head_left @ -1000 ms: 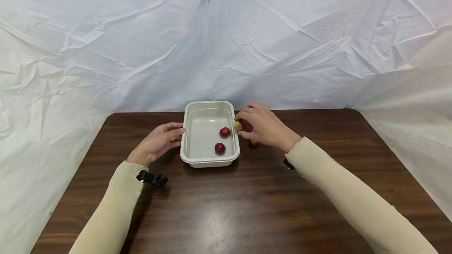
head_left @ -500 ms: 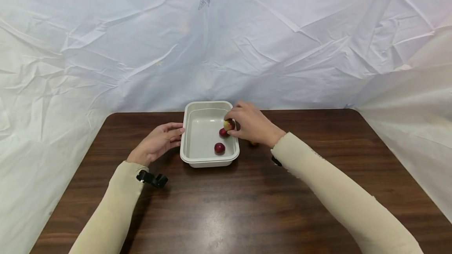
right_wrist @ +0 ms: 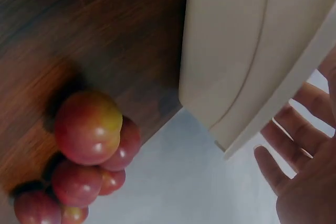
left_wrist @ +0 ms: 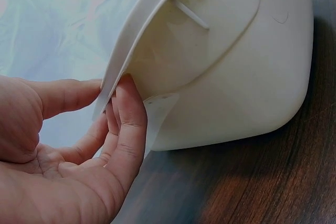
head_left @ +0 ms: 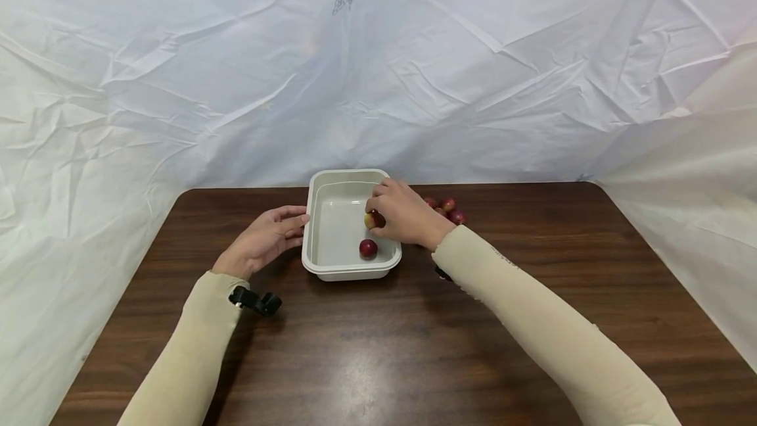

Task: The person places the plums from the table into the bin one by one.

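A pale rectangular plastic container (head_left: 334, 235) sits near the table's far edge. My left hand (head_left: 269, 235) pinches its left rim, the thumb over the lip and fingers beneath it in the left wrist view. My right hand (head_left: 405, 212) reaches over the right rim and holds a red-and-yellow plum (head_left: 370, 221) low inside the container. One dark red plum (head_left: 368, 249) lies on the container floor closer to me. Another plum in there is hidden by the right hand. In the right wrist view the held plum is out of frame, and the fingers show beyond the container wall (right_wrist: 226, 40).
Several plums (head_left: 455, 216) lie clustered on the table right of the container, under and behind my right wrist; the right wrist view shows them close up (right_wrist: 86, 127). The dark wooden table (head_left: 367, 347) meets a white sheet (head_left: 296, 84) at its far edge.
My right hand has carried the plum leftward from beside the container, over its right rim and down inside. More of the plum cluster now shows. The left hand has stayed at the left rim.
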A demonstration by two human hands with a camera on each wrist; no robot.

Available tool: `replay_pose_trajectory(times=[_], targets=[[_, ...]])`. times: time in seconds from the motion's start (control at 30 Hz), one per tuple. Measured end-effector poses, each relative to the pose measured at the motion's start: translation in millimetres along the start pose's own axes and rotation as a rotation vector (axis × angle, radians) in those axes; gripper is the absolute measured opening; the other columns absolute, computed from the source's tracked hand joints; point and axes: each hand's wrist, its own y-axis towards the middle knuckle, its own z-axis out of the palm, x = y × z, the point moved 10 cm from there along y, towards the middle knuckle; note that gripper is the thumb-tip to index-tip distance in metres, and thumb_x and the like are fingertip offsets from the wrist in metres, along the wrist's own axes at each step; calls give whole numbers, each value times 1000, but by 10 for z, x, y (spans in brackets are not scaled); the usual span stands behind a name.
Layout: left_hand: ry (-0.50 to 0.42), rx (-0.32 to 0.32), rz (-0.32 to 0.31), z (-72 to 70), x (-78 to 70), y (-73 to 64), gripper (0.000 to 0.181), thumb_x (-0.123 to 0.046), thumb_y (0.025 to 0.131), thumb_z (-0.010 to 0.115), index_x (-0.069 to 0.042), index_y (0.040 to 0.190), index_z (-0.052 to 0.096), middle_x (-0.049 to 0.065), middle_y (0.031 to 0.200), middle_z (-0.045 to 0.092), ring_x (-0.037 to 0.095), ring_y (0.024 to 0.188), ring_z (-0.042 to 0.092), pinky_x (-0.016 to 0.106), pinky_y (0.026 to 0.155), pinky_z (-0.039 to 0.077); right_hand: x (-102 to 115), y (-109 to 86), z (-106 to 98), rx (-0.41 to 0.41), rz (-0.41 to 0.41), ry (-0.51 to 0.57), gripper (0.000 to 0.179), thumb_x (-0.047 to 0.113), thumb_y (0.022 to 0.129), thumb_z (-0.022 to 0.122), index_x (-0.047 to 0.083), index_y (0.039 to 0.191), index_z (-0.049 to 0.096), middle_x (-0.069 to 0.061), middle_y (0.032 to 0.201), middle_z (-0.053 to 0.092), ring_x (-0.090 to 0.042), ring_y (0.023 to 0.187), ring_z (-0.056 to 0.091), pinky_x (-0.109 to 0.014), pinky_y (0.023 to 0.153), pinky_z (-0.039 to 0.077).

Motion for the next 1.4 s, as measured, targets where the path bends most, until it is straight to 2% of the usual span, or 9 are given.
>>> replay_pose_trajectory(times=[0.3, 0.67, 0.8, 1.0, 1.17, 1.4], targets=[[12, 4, 2, 3, -8, -4, 52, -23, 99, 56, -4, 143, 35, 22, 144, 42, 25, 121, 57, 29, 91, 54, 45, 33, 119, 69, 28, -20, 23, 30, 81, 77, 20, 101, 70, 3, 99, 63, -18, 104, 46, -40, 90, 40], [3, -3, 1, 8, -14, -25, 50, -21, 99, 55, -4, 142, 36, 22, 144, 42, 26, 122, 56, 29, 90, 55, 32, -2, 119, 83, 38, -9, 23, 32, 79, 78, 18, 96, 70, 2, 93, 63, -18, 101, 45, -41, 89, 37], [10, 3, 2, 23, -22, -32, 51, -22, 100, 54, -4, 143, 35, 22, 145, 41, 29, 125, 53, 29, 91, 54, -3, -43, 46, 49, 33, -1, 18, 30, 81, 74, 18, 95, 70, 2, 94, 63, -19, 104, 46, -41, 90, 38], [11, 1, 1, 22, -24, -28, 50, -23, 99, 54, -3, 142, 35, 22, 143, 42, 27, 122, 55, 29, 90, 55, -43, -162, -127, -17, 19, 8, 26, 32, 83, 73, 18, 105, 70, 2, 109, 65, -22, 116, 47, -44, 96, 40], [17, 9, 10, 17, -29, -27, 53, -23, 99, 54, -1, 143, 34, 21, 141, 44, 25, 119, 57, 29, 91, 54, -88, -275, -269, -76, 14, 32, 30, 33, 83, 74, 17, 109, 69, 1, 111, 66, -23, 115, 49, -45, 97, 40], [5, -1, 0, 18, -5, -20, 50, -21, 100, 53, -3, 142, 35, 22, 143, 42, 28, 123, 54, 29, 91, 54, -218, -416, -412, -139, 34, 52, 35, 35, 84, 73, 16, 113, 69, -2, 115, 66, -24, 117, 50, -49, 102, 39]])
